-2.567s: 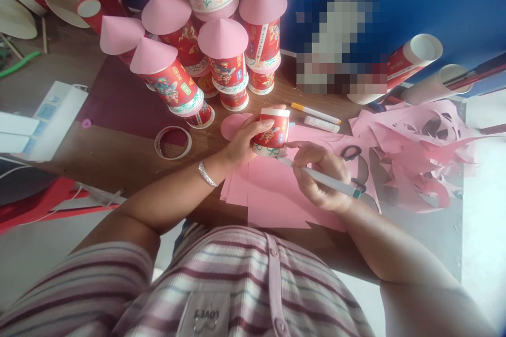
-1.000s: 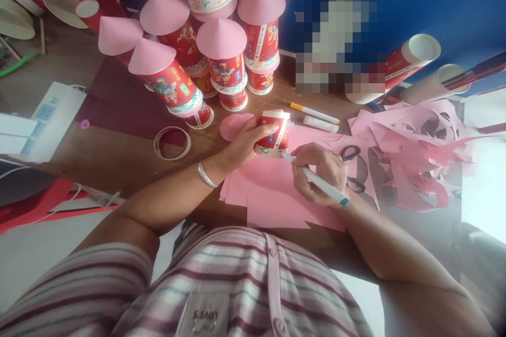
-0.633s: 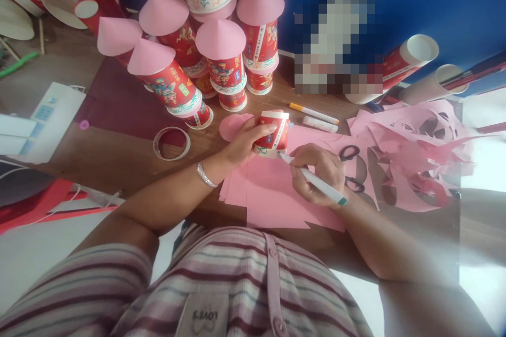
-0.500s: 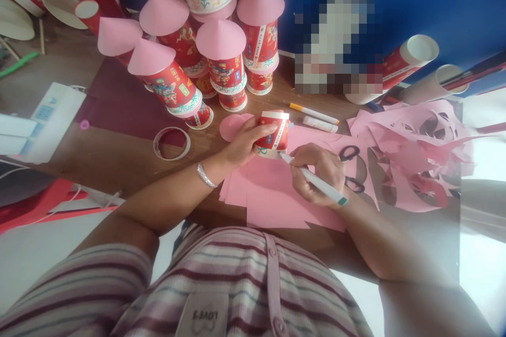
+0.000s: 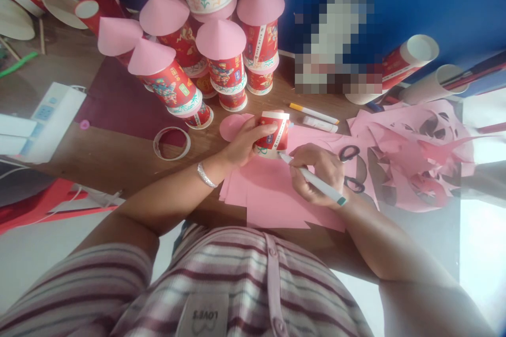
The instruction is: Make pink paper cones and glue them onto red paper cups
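My left hand (image 5: 245, 142) is wrapped round a small red paper cup (image 5: 272, 134), its thumb across the printed side. Green marks show on the cup's pale band. A white marker with a green end (image 5: 322, 184) is gripped in my right hand (image 5: 316, 171), and its tip is at the pale band. Pink paper sheets (image 5: 272, 195) lie beneath both hands. Behind the cup, an orange-ended marker (image 5: 314, 114) and a white cap-like marker (image 5: 320, 125) rest on the table.
Red cup towers with pink cones (image 5: 221, 39) stand at the back. A tape roll (image 5: 171, 143) is left of my left hand. Black-handled scissors (image 5: 350, 154) lie to the right, near pink paper scraps (image 5: 427, 152). A white box-like item (image 5: 49, 121) is at the left.
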Tool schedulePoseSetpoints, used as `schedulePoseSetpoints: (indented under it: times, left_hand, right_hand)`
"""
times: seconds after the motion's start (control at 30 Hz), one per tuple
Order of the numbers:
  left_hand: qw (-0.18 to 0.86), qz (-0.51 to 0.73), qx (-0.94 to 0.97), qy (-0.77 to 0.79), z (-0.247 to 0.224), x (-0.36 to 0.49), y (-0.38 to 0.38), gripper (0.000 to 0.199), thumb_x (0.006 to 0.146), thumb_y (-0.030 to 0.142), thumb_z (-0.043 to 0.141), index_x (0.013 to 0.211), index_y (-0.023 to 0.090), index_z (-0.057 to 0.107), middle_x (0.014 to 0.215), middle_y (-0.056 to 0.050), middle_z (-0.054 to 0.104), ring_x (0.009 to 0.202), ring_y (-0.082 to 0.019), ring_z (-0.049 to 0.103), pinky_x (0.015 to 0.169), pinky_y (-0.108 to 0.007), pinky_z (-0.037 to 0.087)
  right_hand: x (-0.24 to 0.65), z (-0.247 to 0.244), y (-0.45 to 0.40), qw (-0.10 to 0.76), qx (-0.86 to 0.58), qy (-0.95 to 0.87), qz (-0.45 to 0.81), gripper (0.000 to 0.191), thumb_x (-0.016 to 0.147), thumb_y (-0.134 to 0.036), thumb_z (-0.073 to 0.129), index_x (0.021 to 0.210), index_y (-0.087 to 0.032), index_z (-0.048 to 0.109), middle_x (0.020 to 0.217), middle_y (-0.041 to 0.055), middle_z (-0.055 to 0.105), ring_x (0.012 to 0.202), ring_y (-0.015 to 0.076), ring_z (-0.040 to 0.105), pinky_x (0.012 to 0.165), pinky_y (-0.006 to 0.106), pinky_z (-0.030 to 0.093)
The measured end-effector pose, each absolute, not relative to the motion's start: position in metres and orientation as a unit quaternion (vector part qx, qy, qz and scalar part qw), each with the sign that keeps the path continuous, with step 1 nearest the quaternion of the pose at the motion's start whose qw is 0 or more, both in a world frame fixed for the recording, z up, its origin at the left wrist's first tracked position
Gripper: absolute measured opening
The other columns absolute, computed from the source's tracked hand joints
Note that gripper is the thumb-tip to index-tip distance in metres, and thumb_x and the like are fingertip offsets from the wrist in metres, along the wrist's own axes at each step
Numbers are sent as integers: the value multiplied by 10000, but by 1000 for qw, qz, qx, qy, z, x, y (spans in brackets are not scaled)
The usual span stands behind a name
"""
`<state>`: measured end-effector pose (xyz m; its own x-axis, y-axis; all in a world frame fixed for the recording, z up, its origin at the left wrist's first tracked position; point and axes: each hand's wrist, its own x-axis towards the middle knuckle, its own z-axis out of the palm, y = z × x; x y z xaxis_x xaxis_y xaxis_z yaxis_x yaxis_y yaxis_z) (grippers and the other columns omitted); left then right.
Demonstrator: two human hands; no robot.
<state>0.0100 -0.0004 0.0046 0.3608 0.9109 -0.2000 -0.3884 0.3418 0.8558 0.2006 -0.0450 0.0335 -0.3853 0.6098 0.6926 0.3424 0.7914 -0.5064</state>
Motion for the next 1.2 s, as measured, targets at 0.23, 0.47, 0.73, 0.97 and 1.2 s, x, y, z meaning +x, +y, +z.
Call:
schedulePoseSetpoints:
  times: [0.23, 0.47, 0.73, 0.97, 1.2]
  left_hand:
    - [729, 441, 385, 354, 4, 10, 0, 318, 822, 422, 756, 1016, 170, 740, 821, -12, 728, 738, -140, 666, 672, -258, 516]
    - [724, 435, 399, 357, 4, 8, 0, 318, 842, 429, 731, 1032, 175, 747, 786, -8, 707, 707, -140, 642, 668, -268, 507]
    - [718, 433, 410, 359, 3, 8, 0, 328, 848, 438, 724, 1038, 170, 746, 797, -18, 707, 731, -153, 651, 695, -280, 519]
    - [722, 436, 409, 349, 1, 7, 0, 280, 862, 423, 727, 1002, 181, 734, 782, -10, 695, 695, -138, 626, 645, -268, 495]
    - [734, 436, 380, 357, 4, 8, -1, 399, 811, 429, 765, 1114, 171, 721, 873, -33, 758, 801, -176, 715, 716, -285, 547]
  right_hand:
    - [201, 33, -44, 466, -291, -825, 134, 198, 847, -83, 594, 952, -247, 561, 713, -10, 637, 616, 176, 683, 537, 291, 559]
    - [200, 33, -45, 467, -295, -823, 137, 177, 857, -97, 589, 945, -248, 560, 704, -12, 644, 610, 177, 685, 539, 291, 547]
    - [200, 34, -45, 459, -298, -825, 143, 169, 872, -101, 588, 947, -250, 564, 718, -7, 658, 624, 175, 694, 549, 292, 560]
    - [201, 32, -44, 463, -301, -824, 130, 198, 852, -82, 595, 960, -243, 557, 722, -9, 644, 623, 175, 691, 556, 288, 555]
    - [202, 32, -44, 461, -303, -825, 125, 199, 843, -94, 604, 959, -251, 566, 729, -12, 648, 633, 182, 692, 569, 298, 568]
